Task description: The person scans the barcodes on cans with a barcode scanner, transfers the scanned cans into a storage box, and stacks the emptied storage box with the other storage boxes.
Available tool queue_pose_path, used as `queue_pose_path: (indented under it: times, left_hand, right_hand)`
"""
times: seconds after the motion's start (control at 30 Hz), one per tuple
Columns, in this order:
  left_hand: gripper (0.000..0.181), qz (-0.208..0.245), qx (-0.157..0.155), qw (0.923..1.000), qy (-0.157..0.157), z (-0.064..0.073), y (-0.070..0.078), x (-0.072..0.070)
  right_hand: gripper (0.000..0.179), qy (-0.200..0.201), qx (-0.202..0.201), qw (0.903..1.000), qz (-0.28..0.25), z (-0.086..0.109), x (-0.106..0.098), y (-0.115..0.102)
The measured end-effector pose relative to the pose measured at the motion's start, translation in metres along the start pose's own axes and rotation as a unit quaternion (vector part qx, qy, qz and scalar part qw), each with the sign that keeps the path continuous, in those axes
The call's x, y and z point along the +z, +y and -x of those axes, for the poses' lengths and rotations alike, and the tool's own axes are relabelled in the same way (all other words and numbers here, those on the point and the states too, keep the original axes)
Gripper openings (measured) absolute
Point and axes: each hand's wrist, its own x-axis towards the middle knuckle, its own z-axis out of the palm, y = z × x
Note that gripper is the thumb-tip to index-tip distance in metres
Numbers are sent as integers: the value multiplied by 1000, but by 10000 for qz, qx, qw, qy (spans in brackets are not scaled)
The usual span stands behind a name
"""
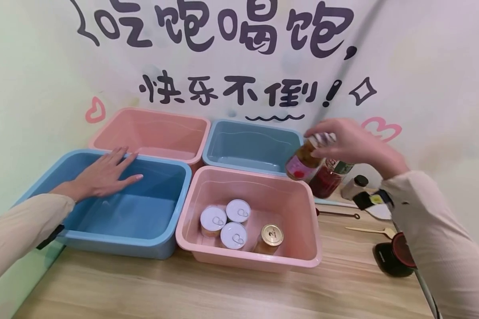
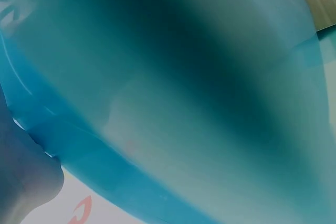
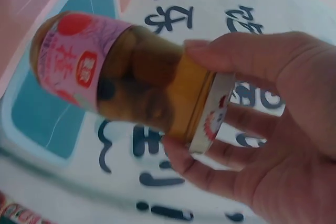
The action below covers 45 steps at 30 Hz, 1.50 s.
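Observation:
My right hand grips a glass jar by its lid end, tilted, above the right rim of the front pink bin. In the right wrist view the jar has a pink label, amber liquid and dark pieces inside; thumb and fingers close around its neck and white lid. My left hand has its fingers spread over the far rim of the front blue bin. Inside the pink bin stand several cans, among them a white-topped can, plus a gold-lidded jar.
Behind are another pink bin and a smaller blue bin. Right of the bins stand a bottle of red liquid, a black-capped shaker, a dark utensil, a wooden utensil and a black container.

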Motion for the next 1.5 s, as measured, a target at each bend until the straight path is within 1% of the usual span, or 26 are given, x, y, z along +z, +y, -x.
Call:
queue_pose_path:
  times: [0.1, 0.2, 0.27, 0.33, 0.47, 0.53, 0.63, 0.83, 1.07, 1.2, 1.3, 1.5]
  left_hand:
    - [90, -45, 3, 10000, -69, 0, 0, 0]
    - [90, -46, 1, 10000, -51, 2, 0, 0]
    - [90, -46, 16, 10000, -23, 1, 0, 1]
    - [90, -39, 34, 10000, 5, 1, 0, 1]
    - [90, -89, 43, 10000, 14, -1, 0, 2]
    - [90, -109, 35, 9999, 25, -1, 0, 1]
    - [90, -93, 31, 9999, 55, -1, -1, 1]
    - [91, -124, 54, 9999, -37, -4, 1, 3]
    - [90, -146, -20, 9999, 17, -1, -1, 6]
    - [91, -97, -42, 9999, -22, 0, -1, 7]
    - [91, -123, -64, 9999, -82, 1, -2, 6]
    - [91, -157, -4, 9999, -40, -2, -3, 5]
  right_hand:
    - [38, -165, -286, 9994, -46, -26, 5, -9]
    - [38, -223, -642, 9977, -83, -52, 11, -15]
    - [38, -240, -779, 9966, -85, -68, 16, -19]
    - [39, -274, -812, 9963, -112, -82, 19, -25]
    - [41, -423, -655, 9965, -291, -105, 25, -38]
    - [41, -450, -662, 9960, -388, -115, 27, -45]
    - [41, -401, -747, 9951, -501, -128, 32, -55]
    - [41, -369, -837, 9944, -523, -153, 41, -73]
    - [41, -490, -882, 9919, -767, -181, 59, -94]
    - [42, -498, -929, 9910, -828, -194, 71, -105]
    - [42, -429, -932, 9908, -881, -201, 77, -112]
    - [44, -381, -760, 9923, -899, -215, 90, -124]
